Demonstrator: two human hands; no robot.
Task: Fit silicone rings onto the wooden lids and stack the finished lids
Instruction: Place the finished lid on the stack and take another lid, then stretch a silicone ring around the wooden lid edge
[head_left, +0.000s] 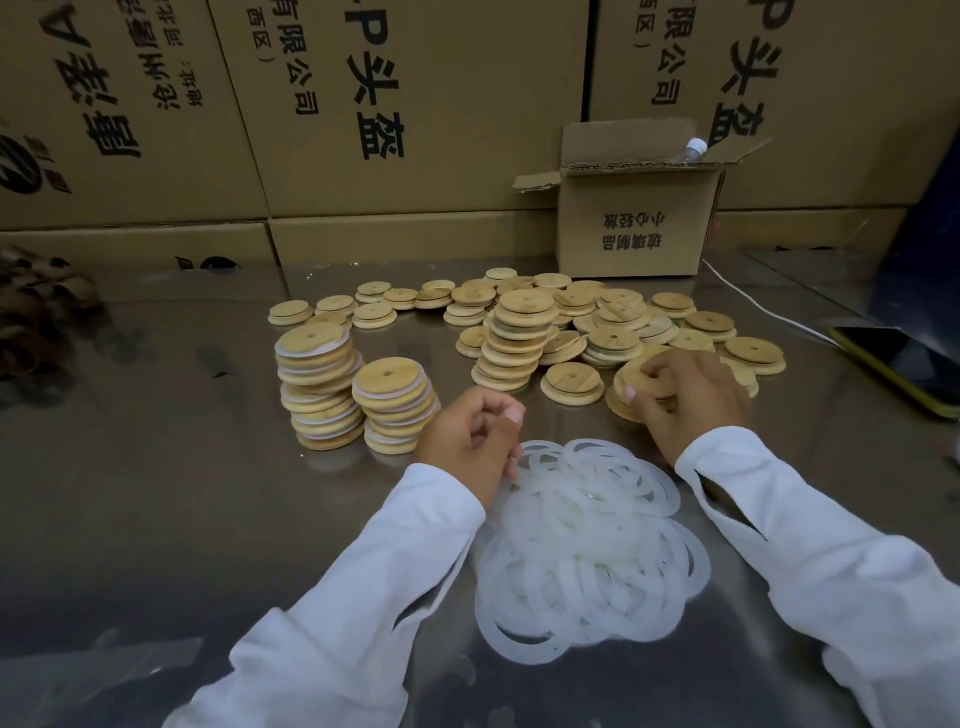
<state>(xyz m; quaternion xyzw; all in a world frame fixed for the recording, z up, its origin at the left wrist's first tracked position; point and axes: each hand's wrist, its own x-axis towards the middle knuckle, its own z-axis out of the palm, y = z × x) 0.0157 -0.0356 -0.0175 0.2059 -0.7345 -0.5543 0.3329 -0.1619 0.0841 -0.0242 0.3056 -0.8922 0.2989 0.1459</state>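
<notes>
- left grip (470, 441): fingers curled in, at the upper-left edge of the ring heap and touching it; cannot tell whether it pinches a ring.
- right grip (693, 400): fingers curled over one wooden lid (635, 372), holding it on top of other lids at the near-right edge of the spread.
- silicone rings (587, 545): one heap, white and translucent, flat on the counter (182, 467) between the two forearms; too overlapped to count, clearly dozens.
- Lid stacks: three.
- taller ringed stack (318, 384): left of centre, leaning, white ring edges between the lids, roughly a dozen.
- shorter ringed stack (397, 408): just beside it on the right, touching it, close to the left grip.
- third stack (517, 340): in the middle of the spread, about ten lids.
- loose lids (613, 317): one scatter behind and right of the stacks, each with a small centre hole, several dozen; exact count not possible.
- small open box (639, 228): one, behind the lids, with one bottle (693, 148) poking out.
- phone (904, 369): one, yellow edge, far right.
- white cable (753, 304): one, running from the box toward the phone.
- large cartons (415, 104): several, walled up behind the counter.
- white sleeves (831, 571): two.
</notes>
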